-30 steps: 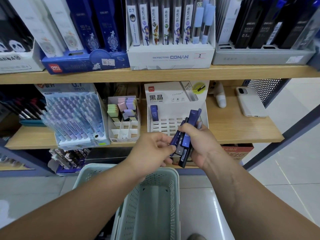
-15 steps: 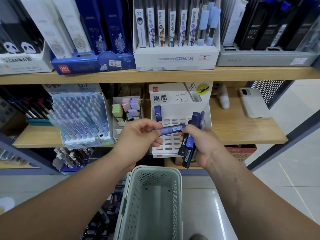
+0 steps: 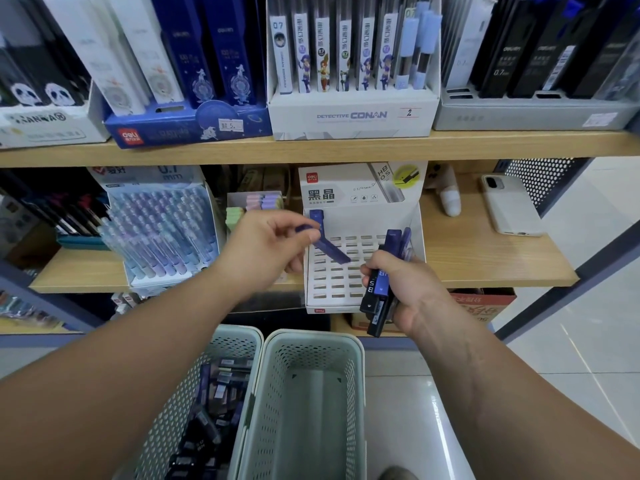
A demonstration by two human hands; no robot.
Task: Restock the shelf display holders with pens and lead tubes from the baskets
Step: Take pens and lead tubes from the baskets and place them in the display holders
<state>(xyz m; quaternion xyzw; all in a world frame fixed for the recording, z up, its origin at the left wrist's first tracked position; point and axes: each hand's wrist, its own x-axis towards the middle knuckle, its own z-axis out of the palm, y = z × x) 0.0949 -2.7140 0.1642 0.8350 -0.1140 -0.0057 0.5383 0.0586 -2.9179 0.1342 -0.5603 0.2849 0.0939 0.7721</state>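
We pinch one blue lead tube (image 3: 329,251) between left hand (image 3: 266,251) fingertips, tilted over white slotted holder (image 3: 332,304) on middle shelf. Right hand (image 3: 414,294) grips bundle of tubes (image 3: 379,296) beside it. Restocking under way, we judge. Next: stand tube upright, seat in free slot. Basket (image 3: 239,333) below holds more.

two baskets (image 3: 313,344) below the slotted holder (image 3: 346,289).

White rectangular smartphone (image 3: 509,206) lay flat | black perforated metal panel (image 3: 540,178) stood behind it | red printed cardboard carton (image 3: 481,303) sat lower | glossy pale tiled floor (image 3: 588,341) at right
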